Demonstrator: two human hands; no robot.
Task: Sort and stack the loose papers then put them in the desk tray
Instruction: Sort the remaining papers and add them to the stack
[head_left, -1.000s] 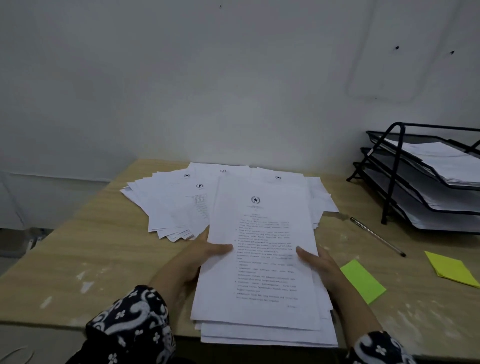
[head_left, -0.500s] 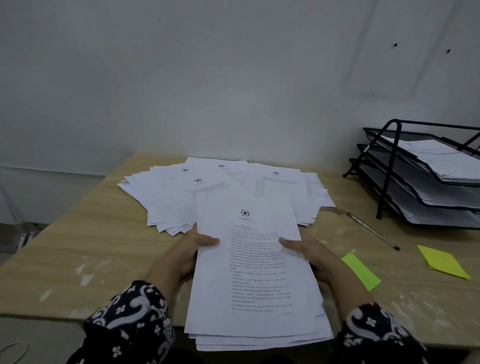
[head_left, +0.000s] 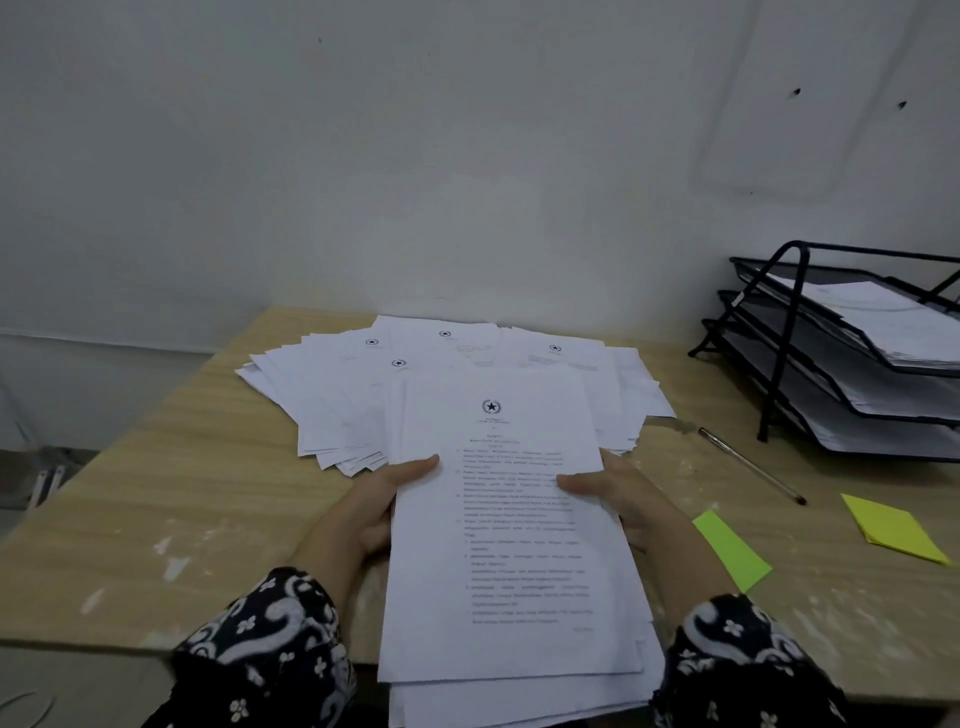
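While both hands (head_left: 374, 512) (head_left: 631, 506) grip it, the paper stack (head_left: 511, 571) lies flat.

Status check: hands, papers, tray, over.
Left hand and right hand grip the paper stack. Loose papers fanned behind. Desk tray far right; pen lies between.

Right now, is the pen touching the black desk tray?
Apart. The head view shows the pen lying on the desk with bare wood plainly visible between its upper end and the desk tray frame.
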